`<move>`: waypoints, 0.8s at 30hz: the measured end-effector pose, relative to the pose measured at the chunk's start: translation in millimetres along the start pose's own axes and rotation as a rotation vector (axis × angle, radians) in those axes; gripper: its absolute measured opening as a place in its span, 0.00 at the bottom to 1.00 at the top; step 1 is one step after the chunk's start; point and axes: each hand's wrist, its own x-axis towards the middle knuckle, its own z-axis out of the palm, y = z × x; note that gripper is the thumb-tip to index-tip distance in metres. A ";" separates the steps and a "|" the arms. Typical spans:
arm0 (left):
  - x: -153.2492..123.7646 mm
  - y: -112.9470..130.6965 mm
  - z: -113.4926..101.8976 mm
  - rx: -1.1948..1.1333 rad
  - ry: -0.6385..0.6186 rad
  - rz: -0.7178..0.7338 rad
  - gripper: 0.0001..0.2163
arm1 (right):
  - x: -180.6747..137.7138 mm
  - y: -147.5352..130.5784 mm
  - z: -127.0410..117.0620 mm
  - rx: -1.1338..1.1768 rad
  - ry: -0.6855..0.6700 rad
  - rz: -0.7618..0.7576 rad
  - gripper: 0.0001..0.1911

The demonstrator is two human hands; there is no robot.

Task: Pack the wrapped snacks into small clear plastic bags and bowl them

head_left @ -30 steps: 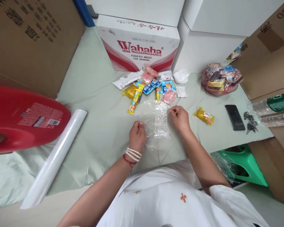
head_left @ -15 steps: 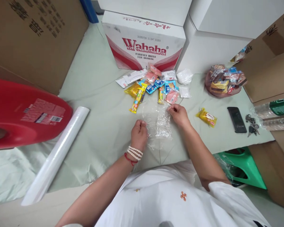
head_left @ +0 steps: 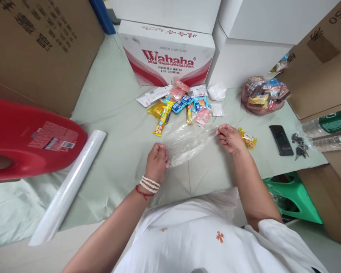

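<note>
A clear plastic bag [head_left: 187, 146] is stretched between my two hands above the cloth-covered table. My left hand [head_left: 158, 155], with white bead strings and a red cord at the wrist, pinches its left edge. The right corner is pinched in my right hand [head_left: 229, 137]. Just beyond the bag lies a pile of wrapped snacks: a yellow stick packet [head_left: 162, 119], blue packets [head_left: 178, 106], pink packets [head_left: 204, 116] and white packets [head_left: 216, 91]. A yellow snack packet [head_left: 248, 138] lies right beside my right hand, partly hidden by it.
Behind the snacks stands a Wahaba-style water carton [head_left: 170, 53]. A bowl of snacks [head_left: 254, 108], a phone [head_left: 281, 140], keys [head_left: 301, 148] and plastic bottles [head_left: 332, 125] are at right. At left are a red jug [head_left: 45, 140] and a plastic roll [head_left: 71, 182].
My hands have moved apart, the left one leftward and the right one rightward. The bag, crumpled and lower before, is now pulled taut between them. The view has shifted slightly.
</note>
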 end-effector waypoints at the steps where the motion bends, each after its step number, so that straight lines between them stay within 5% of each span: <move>1: -0.7 1.6 -1.1 0.003 0.005 0.003 0.13 | -0.2 0.9 -0.8 0.013 0.025 0.000 0.26; 4: -3.8 3.9 1.5 0.013 0.041 0.004 0.12 | -7.3 8.3 7.3 0.062 0.016 0.058 0.27; 9: -7.3 2.3 13.2 -0.022 0.117 0.019 0.11 | -35.8 31.8 34.6 0.090 -0.209 0.159 0.30; 18: 6.6 7.6 -6.1 0.143 0.082 0.005 0.10 | -36.2 33.2 18.6 -0.066 -0.155 0.108 0.29; 24: 4.2 13.6 -2.8 0.130 0.030 -0.078 0.09 | -40.5 37.4 19.2 -0.070 -0.172 -0.100 0.26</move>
